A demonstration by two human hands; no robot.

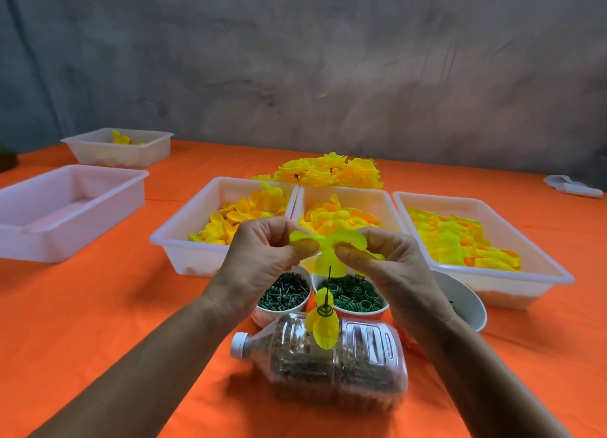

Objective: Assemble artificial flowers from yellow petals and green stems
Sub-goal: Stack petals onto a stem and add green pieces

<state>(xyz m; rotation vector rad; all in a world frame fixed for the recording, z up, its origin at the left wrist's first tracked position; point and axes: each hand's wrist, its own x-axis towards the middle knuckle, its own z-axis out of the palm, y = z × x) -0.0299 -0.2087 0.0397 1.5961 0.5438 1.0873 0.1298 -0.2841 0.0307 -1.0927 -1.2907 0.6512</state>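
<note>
A thin yellow fabric petal piece point(331, 240) is pinched between both hands above a clear plastic bottle point(331, 362) lying on its side.

The petal's left edge is pinched by the left hand point(262, 257) and its right edge by the right hand point(384, 260), fingers curled on it. A thin dark green stem point(328, 286) is seen upright under the petal, with more yellow petals point(323, 326) threaded lower down, just in front of the bottle. Just behind the bottle, two white cups are set, one of green pegs point(284, 291), one of green rings point(356, 298). Farther behind it, three white plastic trays of yellow petals point(460, 240) are lined up, with finished yellow flowers point(328, 173) beyond.
</note>
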